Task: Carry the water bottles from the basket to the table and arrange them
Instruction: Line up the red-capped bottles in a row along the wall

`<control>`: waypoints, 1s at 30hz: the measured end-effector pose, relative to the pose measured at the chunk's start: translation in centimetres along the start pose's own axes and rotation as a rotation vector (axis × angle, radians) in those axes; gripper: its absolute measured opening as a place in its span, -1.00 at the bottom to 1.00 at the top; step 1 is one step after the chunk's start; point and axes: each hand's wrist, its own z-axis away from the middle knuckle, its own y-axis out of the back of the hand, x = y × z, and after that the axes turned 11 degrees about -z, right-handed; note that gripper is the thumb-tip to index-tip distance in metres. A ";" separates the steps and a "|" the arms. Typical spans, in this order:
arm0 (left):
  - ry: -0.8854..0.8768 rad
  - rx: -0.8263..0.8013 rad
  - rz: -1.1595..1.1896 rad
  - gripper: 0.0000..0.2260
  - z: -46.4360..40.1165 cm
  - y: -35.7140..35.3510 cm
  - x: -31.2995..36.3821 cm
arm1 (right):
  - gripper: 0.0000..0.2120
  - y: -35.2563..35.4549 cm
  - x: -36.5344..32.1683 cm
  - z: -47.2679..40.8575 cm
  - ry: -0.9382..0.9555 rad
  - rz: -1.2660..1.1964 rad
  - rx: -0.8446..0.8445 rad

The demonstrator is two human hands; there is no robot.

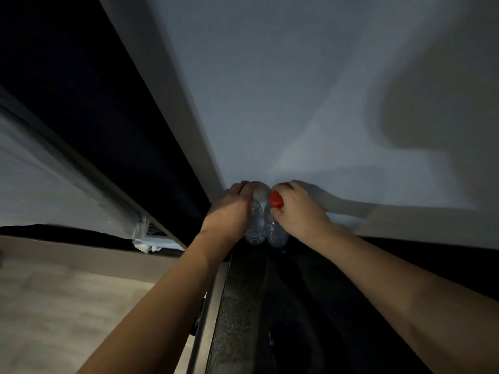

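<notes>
Both arms outstretched, left hand (232, 209) and right hand (295, 209) each grasping a clear bottle (275, 230)

Clear ribbed plastic bottles (256, 225), glossy red cap (276, 198)

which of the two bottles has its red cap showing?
The bottle in the right hand: its red cap shows by the fingers. The left hand covers the top of the other bottle.

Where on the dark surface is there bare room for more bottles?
Bare room runs along the dark surface toward the camera, between the forearms. It is crowded at the wall, where the left hand and right hand hold two bottles.
</notes>
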 end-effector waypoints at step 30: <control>0.018 -0.484 -0.116 -0.73 26.0 8.1 34.4 | -0.74 21.0 18.0 39.3 -0.176 0.306 -0.498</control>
